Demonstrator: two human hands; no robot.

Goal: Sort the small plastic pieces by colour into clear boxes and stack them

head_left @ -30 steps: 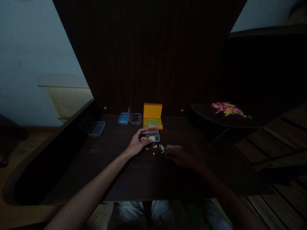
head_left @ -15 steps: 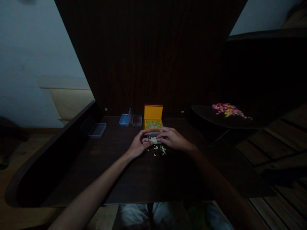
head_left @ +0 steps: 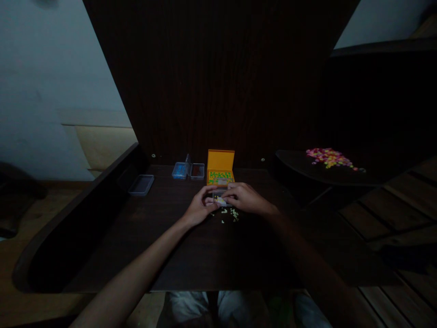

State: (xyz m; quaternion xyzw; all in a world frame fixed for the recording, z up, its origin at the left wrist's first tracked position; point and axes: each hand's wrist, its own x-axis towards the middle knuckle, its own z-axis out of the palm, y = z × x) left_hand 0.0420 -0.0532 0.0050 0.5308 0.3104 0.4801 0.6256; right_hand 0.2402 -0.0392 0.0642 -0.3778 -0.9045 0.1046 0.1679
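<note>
Between my hands is a small clear plastic box [head_left: 218, 193] with yellow and whitish bits inside. My left hand [head_left: 201, 204] grips its left side, thumb in front and fingers behind. The fingers of my right hand [head_left: 241, 198] are pinched together at the box's right part; whatever they hold is too small to make out. Several tiny pale pieces [head_left: 234, 214] lie scattered on the dark table [head_left: 191, 255] just in front of the box. Right behind it stands a yellow box [head_left: 221, 160], lid raised, holding green and yellow bits.
Left of the yellow box sits a hinged clear case [head_left: 179, 170] with blue contents and a dark reddish side. A shallow clear tray [head_left: 141, 185] lies farther left. Pink, red and yellow pieces [head_left: 329, 157] are heaped on a side shelf [head_left: 293, 159]. A raised wooden side [head_left: 78, 209] bounds the table.
The whole view has shifted slightly, so everything appears a little farther right. Both hands stay at the clear box, with only slight movement of the right fingers.
</note>
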